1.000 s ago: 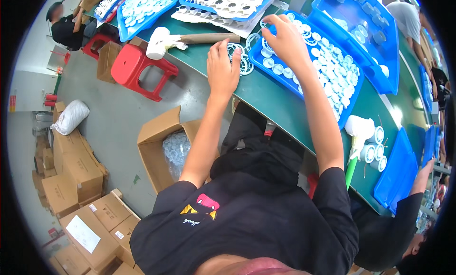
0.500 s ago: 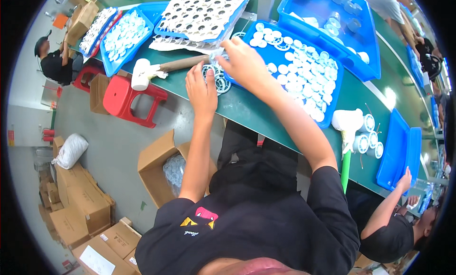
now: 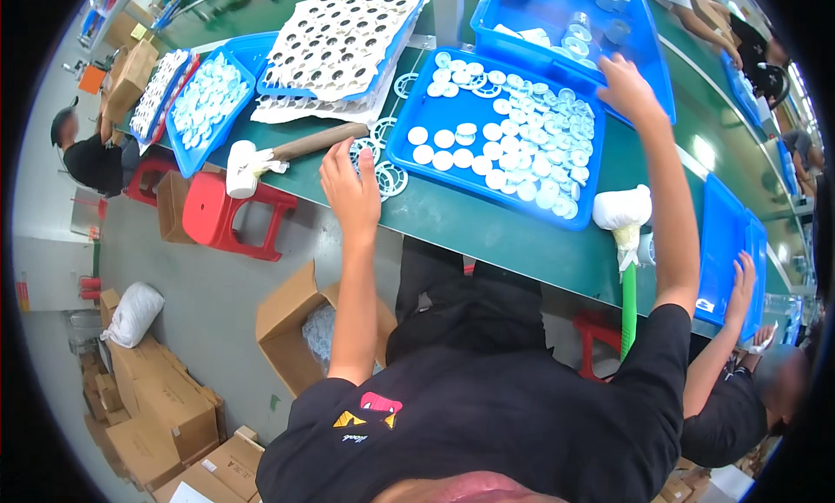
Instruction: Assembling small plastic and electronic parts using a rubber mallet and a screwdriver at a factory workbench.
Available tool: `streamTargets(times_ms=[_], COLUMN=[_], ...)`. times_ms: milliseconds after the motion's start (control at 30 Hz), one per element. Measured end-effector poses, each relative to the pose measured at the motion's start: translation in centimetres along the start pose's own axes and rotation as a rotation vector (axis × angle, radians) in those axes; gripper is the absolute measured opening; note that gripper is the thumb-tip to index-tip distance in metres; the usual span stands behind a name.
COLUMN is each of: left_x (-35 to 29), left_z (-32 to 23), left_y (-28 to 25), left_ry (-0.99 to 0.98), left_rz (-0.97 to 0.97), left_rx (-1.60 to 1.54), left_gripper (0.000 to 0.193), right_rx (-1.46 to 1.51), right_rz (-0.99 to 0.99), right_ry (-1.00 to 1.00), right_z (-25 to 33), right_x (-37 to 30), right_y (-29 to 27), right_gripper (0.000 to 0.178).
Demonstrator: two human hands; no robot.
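Observation:
My left hand [image 3: 350, 194] rests at the table edge with fingers stretched out, beside white spoked plastic rings [image 3: 393, 179]. Its fingertips lie near the wooden handle [image 3: 317, 143] of a white-headed mallet [image 3: 243, 169]; whether they touch a ring is hidden. My right hand [image 3: 631, 93] reaches over the near edge of a blue bin [image 3: 522, 46], fingers apart, with no object visible in it. Short translucent cylinders [image 3: 575, 45] lie in that bin. Between my hands, a blue tray [image 3: 416, 112] carries many pale round discs [image 3: 522, 146].
White moulded trays [image 3: 339, 46] are stacked at the back left, beside another blue tray of pieces [image 3: 207, 99]. A green hose [image 3: 628, 312] with a white-wrapped end [image 3: 623, 207] stands right. Red stool [image 3: 209, 209] and open carton [image 3: 291, 316] are below; a co-worker's hand [image 3: 742, 286] is right.
My right hand has left the rings by my left hand and swung right to the blue bin. My left hand stays near the rings. The view has shifted slightly.

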State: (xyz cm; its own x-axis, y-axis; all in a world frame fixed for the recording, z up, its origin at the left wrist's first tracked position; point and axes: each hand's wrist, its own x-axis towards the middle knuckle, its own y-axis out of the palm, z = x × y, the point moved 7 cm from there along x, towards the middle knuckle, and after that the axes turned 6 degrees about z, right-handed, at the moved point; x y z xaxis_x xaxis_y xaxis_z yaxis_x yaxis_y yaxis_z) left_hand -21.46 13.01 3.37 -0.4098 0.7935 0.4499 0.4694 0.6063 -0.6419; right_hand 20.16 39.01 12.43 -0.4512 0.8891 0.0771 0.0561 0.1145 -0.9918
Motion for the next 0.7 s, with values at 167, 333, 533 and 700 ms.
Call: streamTargets(times_ms=[167, 333, 533, 700], left_x=[0.0, 0.2, 1.8, 10.1], left_z=[-0.2, 0.0, -5.6, -16.2], left_y=[0.3, 0.0, -2.8, 0.7], left_ry=[0.005, -0.025, 0.185, 0.560], left_rz=[0.036, 0.010, -0.198, -0.013], left_rx=[0.053, 0.087, -0.134, -0.205], left_gripper=[0.049, 0.049, 0.037, 0.030], right_rx=[-0.054, -0.050, -0.089, 0.095], right_rz=[0.294, 0.087, -0.029, -0.553], right_ry=[0.162, 0.076, 0.028, 0.299], right_z=[-5.8, -4.2, -4.0, -9.8], right_x=[-1.4, -1.9, -3.1, -3.7], right_y=[2.7, 2.3, 1.6, -1.8], right_gripper=[0.040, 0.038, 0.045, 0.049])
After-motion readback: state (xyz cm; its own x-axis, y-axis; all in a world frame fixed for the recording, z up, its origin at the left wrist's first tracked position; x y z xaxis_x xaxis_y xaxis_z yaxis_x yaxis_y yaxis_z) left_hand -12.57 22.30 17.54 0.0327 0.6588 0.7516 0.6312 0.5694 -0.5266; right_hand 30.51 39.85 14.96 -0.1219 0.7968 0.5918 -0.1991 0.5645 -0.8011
